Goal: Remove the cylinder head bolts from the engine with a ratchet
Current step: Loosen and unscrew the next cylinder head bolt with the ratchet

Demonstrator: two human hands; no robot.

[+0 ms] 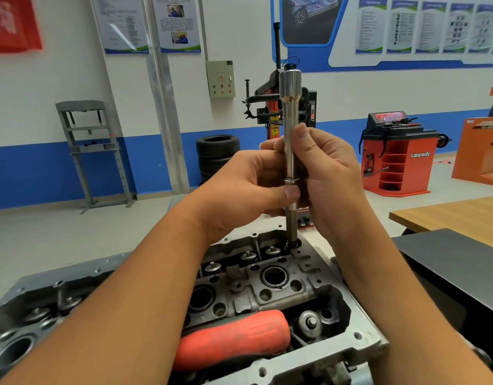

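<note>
Long chrome extension bar [291, 151] stands upright over the far end of the cylinder head [267, 284], socket end up at top, lower tip seated at a bolt hole [293, 245] on the head's far edge. Bolt itself not clearly visible under the tip. Left hand [239, 187] grips the bar low, thumb across a collar on the shaft, fingers curled round it. Right hand [325, 173] grips the bar higher, thumb against the shaft, fingers wrapped behind. Red-orange tool handle [231, 337] lies on the near part of the head, under the left forearm. Valve springs [249, 257] in a row beside the bar's tip. Behind: stacked tyres [217, 154], red tyre changer [270, 107], red wheel balancer [395, 157], wooden table [456, 215] at right.
</note>
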